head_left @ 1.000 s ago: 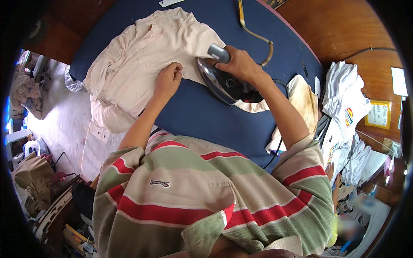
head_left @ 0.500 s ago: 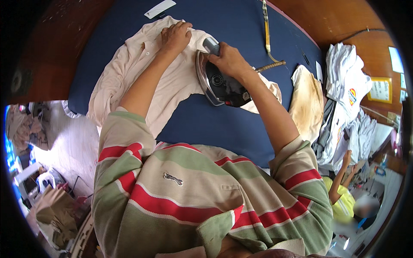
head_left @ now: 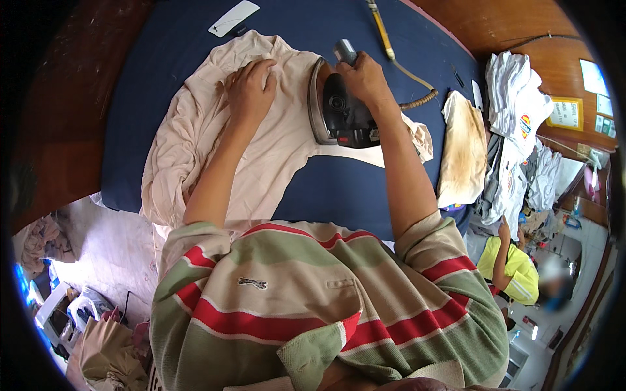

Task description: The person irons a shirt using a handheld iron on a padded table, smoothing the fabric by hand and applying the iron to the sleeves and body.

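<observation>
A pale cream shirt [head_left: 202, 124] lies rumpled over a padded dark blue surface [head_left: 332, 189], its sleeve stretching to the right. My left hand [head_left: 252, 92] rests on the upper part of the shirt, fingers bent and spread against the cloth. My right hand [head_left: 365, 77] is wrapped round the grey handle of a black iron [head_left: 345, 111]. Under the iron lies the sleeve side of the shirt; the iron's metal rim shows on the left. My right forearm passes over the sleeve and hides part of it.
A ribbed hose [head_left: 417, 101] and a yellow rod [head_left: 380, 29] lie beyond the iron. To the right are a scorched tan pad [head_left: 462, 150] and stacked white garments [head_left: 515, 98]. A white card [head_left: 233, 18] lies far left. A person in yellow [head_left: 512, 270] is at lower right.
The iron has moved to the right along the sleeve and away from me, my right hand still on its handle. My left hand has come nearer and slightly left over the shirt.
</observation>
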`<state>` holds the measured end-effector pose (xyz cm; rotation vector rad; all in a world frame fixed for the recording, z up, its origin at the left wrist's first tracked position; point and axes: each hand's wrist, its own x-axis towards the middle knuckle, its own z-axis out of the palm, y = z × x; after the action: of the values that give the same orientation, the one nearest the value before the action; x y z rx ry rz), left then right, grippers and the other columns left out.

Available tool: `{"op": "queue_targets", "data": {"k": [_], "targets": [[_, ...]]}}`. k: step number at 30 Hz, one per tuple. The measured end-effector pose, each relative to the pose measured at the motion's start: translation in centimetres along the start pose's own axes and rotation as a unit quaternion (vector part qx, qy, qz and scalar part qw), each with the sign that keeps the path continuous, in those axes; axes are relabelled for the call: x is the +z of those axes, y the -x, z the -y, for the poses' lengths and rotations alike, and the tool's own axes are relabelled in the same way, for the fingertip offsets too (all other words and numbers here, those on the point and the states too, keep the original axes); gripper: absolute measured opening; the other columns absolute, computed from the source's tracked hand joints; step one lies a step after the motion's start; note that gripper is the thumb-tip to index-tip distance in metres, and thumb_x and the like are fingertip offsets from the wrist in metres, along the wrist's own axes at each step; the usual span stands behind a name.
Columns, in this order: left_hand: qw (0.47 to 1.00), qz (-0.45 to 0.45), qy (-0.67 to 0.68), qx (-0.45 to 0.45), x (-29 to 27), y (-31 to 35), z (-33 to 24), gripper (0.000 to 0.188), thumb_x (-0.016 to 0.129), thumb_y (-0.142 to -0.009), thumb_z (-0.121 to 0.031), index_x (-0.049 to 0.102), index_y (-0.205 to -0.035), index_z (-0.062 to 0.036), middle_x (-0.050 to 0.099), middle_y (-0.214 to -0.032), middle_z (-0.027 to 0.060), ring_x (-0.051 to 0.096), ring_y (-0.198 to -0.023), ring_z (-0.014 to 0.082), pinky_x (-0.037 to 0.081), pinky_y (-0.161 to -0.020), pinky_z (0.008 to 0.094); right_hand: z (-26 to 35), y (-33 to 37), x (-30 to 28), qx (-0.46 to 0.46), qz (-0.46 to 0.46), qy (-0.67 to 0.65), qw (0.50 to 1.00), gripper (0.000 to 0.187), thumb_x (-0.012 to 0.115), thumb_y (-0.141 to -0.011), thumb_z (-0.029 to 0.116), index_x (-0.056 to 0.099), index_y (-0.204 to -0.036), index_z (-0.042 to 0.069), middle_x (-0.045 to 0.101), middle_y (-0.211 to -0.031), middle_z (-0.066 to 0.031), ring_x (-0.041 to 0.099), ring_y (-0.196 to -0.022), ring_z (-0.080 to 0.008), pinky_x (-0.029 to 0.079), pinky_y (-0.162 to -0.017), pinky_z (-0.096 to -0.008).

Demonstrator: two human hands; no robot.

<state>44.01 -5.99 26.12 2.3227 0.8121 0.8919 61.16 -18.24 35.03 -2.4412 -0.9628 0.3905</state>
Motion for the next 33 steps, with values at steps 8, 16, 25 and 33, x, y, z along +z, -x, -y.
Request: {"op": "queue_targets", "data": {"k": [8, 16, 25, 33], "targets": [[1.000, -0.005, -0.005, 0.016, -1.9, 2.8, 0.3, 0.025, 0.057, -0.080, -0.010, 0.062, -0.105, -0.0121, 0.064, -0.105, 0.0017, 0.058, -0.100, 0.0220, 0.036, -0.092, 0.0398, 0.5, -3.1, 0.7, -0.037, -0.009, 0.011, 0.999, 0.053, 0.057, -0.076, 0.037, 0.057, -0.103, -0.009, 0.061, -0.089, -0.0303, 0.062, -0.087, -0.0401, 0.047, -0.078, -0.0395], [0.999, 0.011, 0.037, 0.010, -2.3, 4.0, -0.1, 0.024, 0.059, -0.078, -0.012, 0.062, -0.102, -0.0123, 0.064, -0.103, 0.0022, 0.059, -0.094, 0.0221, 0.036, -0.090, 0.0370, 0.3, 3.5, -0.4, -0.025, 0.083, 0.027, 0.996, 0.052, 0.058, -0.077, 0.034, 0.053, -0.106, -0.009, 0.061, -0.087, -0.0279, 0.062, -0.083, -0.0376, 0.046, -0.076, -0.0406], [0.991, 0.121, 0.002, 0.064, -1.3, 6.8, -4.4, 0.029, 0.062, -0.077, -0.017, 0.061, -0.106, -0.0125, 0.062, -0.107, 0.0047, 0.056, -0.101, 0.0210, 0.034, -0.091, 0.0415, -2.5, 12.3, -5.3, -0.023, 0.211, 0.005, 0.977, 0.054, 0.065, -0.077, 0.027, 0.049, -0.115, -0.008, 0.062, -0.084, -0.0257, 0.063, -0.080, -0.0297, 0.046, -0.074, -0.0372], [0.969, 0.177, -0.091, 0.149, 1.8, 11.7, -6.4, 0.028, 0.064, -0.079, -0.026, 0.061, -0.104, -0.0139, 0.054, -0.086, 0.0049, 0.055, -0.085, 0.0207, 0.033, -0.087, 0.0399, -15.0, 13.1, -17.4, 0.101, 0.016, 0.013, 0.995, 0.040, 0.068, -0.073, 0.015, 0.053, -0.106, -0.001, 0.057, -0.070, -0.0053, 0.054, -0.052, -0.0117, 0.045, -0.048, -0.0276]]}}
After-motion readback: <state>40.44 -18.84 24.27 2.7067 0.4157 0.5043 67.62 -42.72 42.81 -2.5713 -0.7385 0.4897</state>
